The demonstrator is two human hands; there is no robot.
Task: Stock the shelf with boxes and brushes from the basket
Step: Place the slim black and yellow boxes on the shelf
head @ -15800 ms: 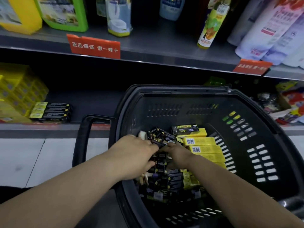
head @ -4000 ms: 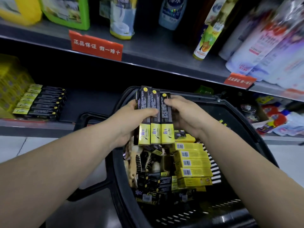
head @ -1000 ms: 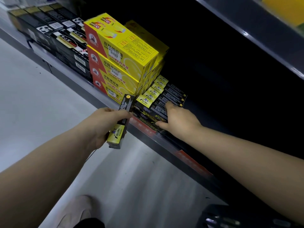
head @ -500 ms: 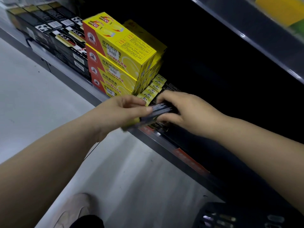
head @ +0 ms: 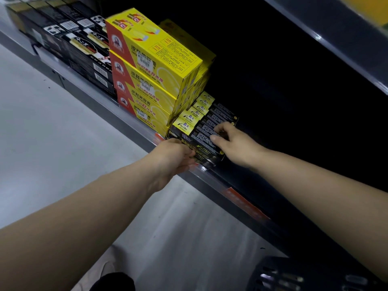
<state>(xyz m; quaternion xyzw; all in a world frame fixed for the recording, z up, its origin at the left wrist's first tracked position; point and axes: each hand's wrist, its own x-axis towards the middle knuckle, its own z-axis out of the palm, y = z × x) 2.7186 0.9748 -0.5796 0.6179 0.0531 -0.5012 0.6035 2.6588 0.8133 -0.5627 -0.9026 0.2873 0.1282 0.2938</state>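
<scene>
Black boxes (head: 199,133), L hand (head: 173,156) fingers hidden

both forearms (head: 88,215): bare | below: beige garment (head: 98,271), black piece (head: 113,282)

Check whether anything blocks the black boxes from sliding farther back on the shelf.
Nothing visible does. The stacked yellow boxes stand beside the black boxes on their left, not behind them. The shelf behind is too dark to judge. The right hand rests on top.

Left hand (head: 174,153), right hand (head: 234,142) outstretched
</scene>
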